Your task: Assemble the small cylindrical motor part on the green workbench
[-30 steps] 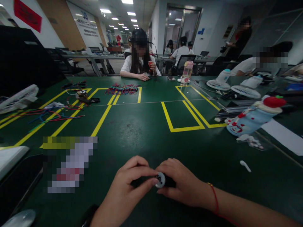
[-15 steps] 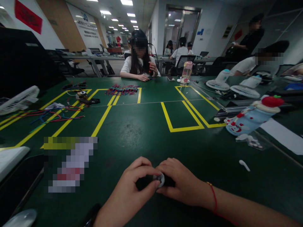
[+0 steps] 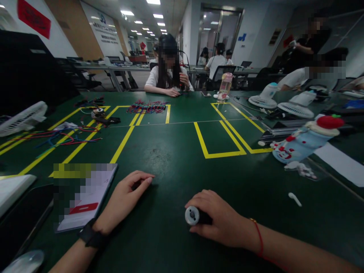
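Gripping a small black cylinder (image 3: 200, 217) with a round silver end cap, the right hand (image 3: 220, 222) wraps its fingers closed around the body, low on the green table (image 3: 170, 151); it looks light, rigid and smooth, so probably slippery, best held around the barrel; the left hand (image 3: 123, 199) rests apart, fingers loosely curled, holding nothing

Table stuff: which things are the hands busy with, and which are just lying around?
Busy with:
- small black cylinder with a silver end, in the right hand
- left hand, flat on the green table, holding nothing

Lying around:
- phone
- coloured wires
- white fans
- strawberry-topped bottle
- white earbud
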The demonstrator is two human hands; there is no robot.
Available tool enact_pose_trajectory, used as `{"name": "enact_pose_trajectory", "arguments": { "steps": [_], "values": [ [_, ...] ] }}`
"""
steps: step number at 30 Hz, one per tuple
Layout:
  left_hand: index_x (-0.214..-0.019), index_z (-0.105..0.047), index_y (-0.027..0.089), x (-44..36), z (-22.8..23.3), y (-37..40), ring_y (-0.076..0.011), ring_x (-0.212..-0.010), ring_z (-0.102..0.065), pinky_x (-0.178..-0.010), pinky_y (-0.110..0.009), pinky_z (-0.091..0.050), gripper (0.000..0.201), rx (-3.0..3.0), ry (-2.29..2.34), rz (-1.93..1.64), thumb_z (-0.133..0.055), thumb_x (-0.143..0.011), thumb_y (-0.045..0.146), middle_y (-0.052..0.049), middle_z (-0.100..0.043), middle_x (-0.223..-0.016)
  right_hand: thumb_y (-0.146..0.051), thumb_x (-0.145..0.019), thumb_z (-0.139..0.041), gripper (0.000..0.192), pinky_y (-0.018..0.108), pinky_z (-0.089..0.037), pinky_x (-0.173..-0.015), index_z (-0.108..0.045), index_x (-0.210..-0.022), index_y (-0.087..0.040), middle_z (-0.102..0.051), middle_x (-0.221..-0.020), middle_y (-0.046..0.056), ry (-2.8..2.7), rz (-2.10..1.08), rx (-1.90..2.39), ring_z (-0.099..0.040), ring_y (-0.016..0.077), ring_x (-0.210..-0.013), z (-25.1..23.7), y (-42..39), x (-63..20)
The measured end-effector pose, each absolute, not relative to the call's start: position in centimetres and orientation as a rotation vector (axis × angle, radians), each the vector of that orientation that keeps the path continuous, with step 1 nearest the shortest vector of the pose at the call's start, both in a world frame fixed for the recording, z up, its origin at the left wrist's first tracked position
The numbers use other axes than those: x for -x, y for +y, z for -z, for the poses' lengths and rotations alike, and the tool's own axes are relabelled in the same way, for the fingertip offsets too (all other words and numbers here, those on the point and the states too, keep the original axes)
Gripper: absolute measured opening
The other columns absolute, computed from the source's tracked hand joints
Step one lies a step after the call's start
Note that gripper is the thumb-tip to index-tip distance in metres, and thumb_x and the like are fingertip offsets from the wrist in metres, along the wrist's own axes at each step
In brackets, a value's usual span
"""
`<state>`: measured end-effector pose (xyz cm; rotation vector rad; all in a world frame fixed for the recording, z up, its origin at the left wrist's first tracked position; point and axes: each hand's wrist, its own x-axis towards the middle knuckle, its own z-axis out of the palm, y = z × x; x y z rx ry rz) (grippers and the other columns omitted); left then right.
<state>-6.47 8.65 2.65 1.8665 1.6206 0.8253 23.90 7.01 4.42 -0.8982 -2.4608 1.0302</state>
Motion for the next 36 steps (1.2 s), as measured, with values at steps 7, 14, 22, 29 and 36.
{"name": "enact_pose_trajectory", "arguments": {
  "steps": [7,14,22,29,36],
  "values": [
    [-0.101,-0.068,0.023,5.4,-3.0,8.1,-0.0206,-0.085,-0.061,-0.072,-0.031,-0.05,0.024,-1.91,1.569,-0.778,-0.055,-0.092,0.041,-0.004,-0.062,-0.099,-0.034,-0.08,-0.071,0.038,0.034,-0.037,-0.084,-0.057,-0.114,-0.025,-0.063,-0.11,0.001,-2.464,-1.035,0.898,-0.053,0.0186,-0.096,-4.4,7.1,-23.9],
    [-0.101,-0.068,0.025,2.0,-4.0,5.8,-0.0165,-0.076,-0.058,-0.067,-0.028,-0.048,0.019,-1.975,1.337,-0.657,-0.07,-0.083,0.029,-0.001,-0.06,-0.094,-0.035,-0.081,-0.07,0.036,0.035,-0.036,-0.084,-0.058,-0.113,-0.023,-0.063,-0.107,0.003,-2.473,-1.001,0.885,-0.052,0.0203,-0.094,-4.3,7.1,-23.8],
    [-0.103,-0.071,0.027,-2.2,-5.5,3.4,-0.0183,-0.088,-0.058,-0.075,-0.028,-0.049,0.017,-1.927,1.166,-0.838,-0.063,-0.089,0.021,-0.003,-0.058,-0.095,-0.037,-0.083,-0.067,0.029,0.034,-0.035,-0.08,-0.057,-0.106,-0.022,-0.062,-0.102,0.002,-2.51,-0.951,0.892,-0.052,0.0194,-0.091,-4.0,7.1,-23.4],
    [-0.093,-0.073,0.027,-2.3,-6.0,3.5,-0.0172,-0.082,-0.057,-0.07,-0.026,-0.048,0.015,-1.938,1.17,-0.956,-0.061,-0.09,0.018,-0.002,-0.056,-0.088,-0.037,-0.083,-0.067,0.029,0.033,-0.035,-0.08,-0.057,-0.107,-0.023,-0.063,-0.103,0.002,-2.508,-0.946,0.899,-0.052,0.0195,-0.091,-4.3,7.0,-23.5],
    [-0.096,-0.073,0.029,0.8,-4.7,4.6,-0.0176,-0.086,-0.057,-0.073,-0.027,-0.047,0.014,-2.071,1.163,-0.77,-0.063,-0.091,0.022,-0.002,-0.056,-0.093,-0.037,-0.081,-0.069,0.036,0.034,-0.036,-0.083,-0.057,-0.112,-0.024,-0.063,-0.106,0.002,-2.498,-0.972,0.886,-0.053,0.0193,-0.094,-4.3,7.1,-24.0]
  ]
}}
